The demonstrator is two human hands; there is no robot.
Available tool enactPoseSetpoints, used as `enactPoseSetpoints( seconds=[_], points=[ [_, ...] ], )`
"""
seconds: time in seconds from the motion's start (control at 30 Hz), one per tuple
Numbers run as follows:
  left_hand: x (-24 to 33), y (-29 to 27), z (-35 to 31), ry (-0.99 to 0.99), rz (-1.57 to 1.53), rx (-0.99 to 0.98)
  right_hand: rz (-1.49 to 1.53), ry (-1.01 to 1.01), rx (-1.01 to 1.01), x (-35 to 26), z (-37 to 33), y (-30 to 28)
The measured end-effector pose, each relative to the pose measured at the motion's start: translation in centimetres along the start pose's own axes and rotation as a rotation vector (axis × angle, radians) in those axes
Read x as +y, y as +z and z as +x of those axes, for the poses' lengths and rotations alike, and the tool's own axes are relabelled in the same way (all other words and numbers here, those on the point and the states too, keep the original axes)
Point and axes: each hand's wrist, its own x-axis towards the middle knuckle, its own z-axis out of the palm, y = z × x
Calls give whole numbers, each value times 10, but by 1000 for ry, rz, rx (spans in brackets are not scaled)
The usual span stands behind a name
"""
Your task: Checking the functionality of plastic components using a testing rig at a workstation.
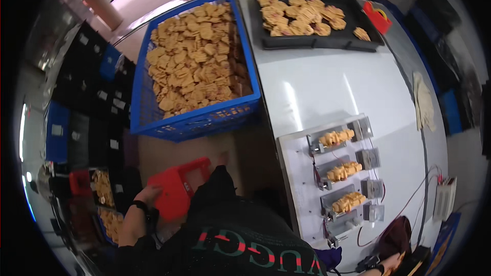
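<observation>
My left hand (148, 194), with a dark band on its wrist, grips the edge of a red plastic stool-like piece (173, 194) with a cut-out, low beside my legs. My right hand (392, 262) is far off at the lower right, next to a dark maroon cloth (398, 236) and a dark box-like thing. Its fingers are partly hidden, so whether it holds anything does not show. On the white table a pale board (302, 174) carries a row of metal fixtures. Three of these hold tan, ridged pieces (343, 170).
A blue crate (194, 117) full of tan, scalloped pieces stands left of the table (286, 87). A black tray (317, 43) with more pieces lies at the far end, beside a red holder (377, 18). A pale metal box with wires (445, 198) sits at right. Dark bins (84, 97) line the left.
</observation>
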Motion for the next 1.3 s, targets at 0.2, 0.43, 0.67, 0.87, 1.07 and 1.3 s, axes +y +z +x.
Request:
enactPoseSetpoints(
  seconds=[0.2,0.43,0.67,0.87,1.07,1.3],
  points=[
    [-13,2,19,-47,67,-106,167,-220,70,-146,-97,0],
    [-39,-34,95,-36,-103,-152,354,-414,-102,-286,-271,22],
    [-84,-104,190,59,-358,-170,467,-537,-266,-410,-466,39],
    [-122,-166,222,-31,-526,-53,537,-608,-493,-486,-585,62],
    [-196,-144,205,-12,-681,101,679,-614,-870,-522,-685,122],
    [-270,-140,138,-305,-585,26,803,-522,-1354,-554,-840,157]
  ],
)
